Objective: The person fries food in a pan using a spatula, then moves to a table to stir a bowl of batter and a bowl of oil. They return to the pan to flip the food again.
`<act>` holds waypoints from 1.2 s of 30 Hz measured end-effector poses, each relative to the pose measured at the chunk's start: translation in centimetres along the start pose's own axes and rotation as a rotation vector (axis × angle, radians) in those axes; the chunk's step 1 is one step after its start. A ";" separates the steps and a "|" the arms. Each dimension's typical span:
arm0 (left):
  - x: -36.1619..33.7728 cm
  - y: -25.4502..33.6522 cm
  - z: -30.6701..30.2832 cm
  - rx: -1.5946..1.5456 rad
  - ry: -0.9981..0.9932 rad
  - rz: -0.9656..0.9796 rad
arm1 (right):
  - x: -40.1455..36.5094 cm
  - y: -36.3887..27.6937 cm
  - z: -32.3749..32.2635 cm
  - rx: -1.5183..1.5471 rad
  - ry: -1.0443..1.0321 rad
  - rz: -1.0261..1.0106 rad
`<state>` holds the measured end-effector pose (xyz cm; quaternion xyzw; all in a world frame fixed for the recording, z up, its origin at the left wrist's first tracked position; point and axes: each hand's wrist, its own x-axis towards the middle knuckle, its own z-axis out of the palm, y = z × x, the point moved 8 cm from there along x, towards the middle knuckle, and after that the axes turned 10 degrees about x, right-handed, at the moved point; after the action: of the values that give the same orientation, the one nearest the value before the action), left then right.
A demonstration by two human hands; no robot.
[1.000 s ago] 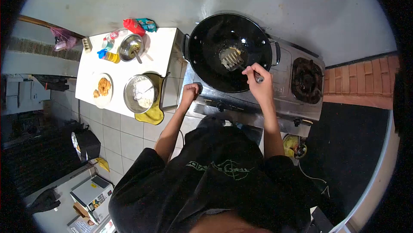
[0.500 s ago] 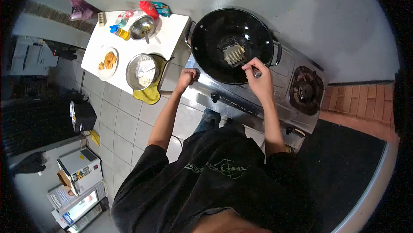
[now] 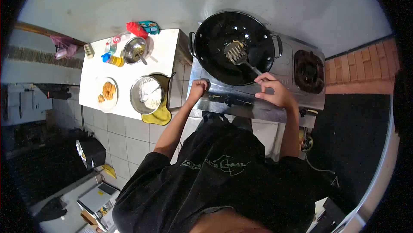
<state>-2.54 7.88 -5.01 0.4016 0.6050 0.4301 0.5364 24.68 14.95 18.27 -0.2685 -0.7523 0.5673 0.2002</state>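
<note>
A black two-handled wok (image 3: 211,65) stands on the stove, with a shiny film of oil in its bottom. Inside it, the head of a slotted metal spatula (image 3: 235,54) lies over a small yellowish piece of food, mostly hidden. The spatula's handle slants up over the near right rim to my right hand (image 3: 278,92). My index finger lies over the handle's end in a loose grip, the thumb standing apart below. My left hand (image 3: 198,90) is curled into a fist at the stove's front edge, left of the wok, and nothing shows in it.
The steel stove (image 3: 282,67) has a bare burner (image 3: 309,71) at right. On the white table (image 3: 92,67) at left are a plate (image 3: 112,104) of fried food, a bowl of white flour (image 3: 144,110), a smaller metal bowl (image 3: 129,58), bottles, and a yellow cloth (image 3: 157,117).
My right hand has moved back toward the handle's end and loosened, exposing more of the handle. The left fist stays by the stove edge. The whole view has shifted slightly.
</note>
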 end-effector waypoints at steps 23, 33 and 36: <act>-0.1 -0.7 -0.6 -0.045 0.067 -0.088 | 1.5 1.3 -2.5 0.330 0.083 0.152; -0.5 -1.3 -0.9 -0.068 0.180 -0.118 | 3.4 0.9 -5.5 0.404 0.278 0.071; -1.2 -0.5 -0.7 -0.050 0.224 -0.145 | 4.3 0.6 -5.9 0.512 0.324 0.012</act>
<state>-3.17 6.50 -5.03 0.2928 0.6775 0.4474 0.5050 25.09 22.20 19.29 -0.3007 -0.5415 0.6894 0.3755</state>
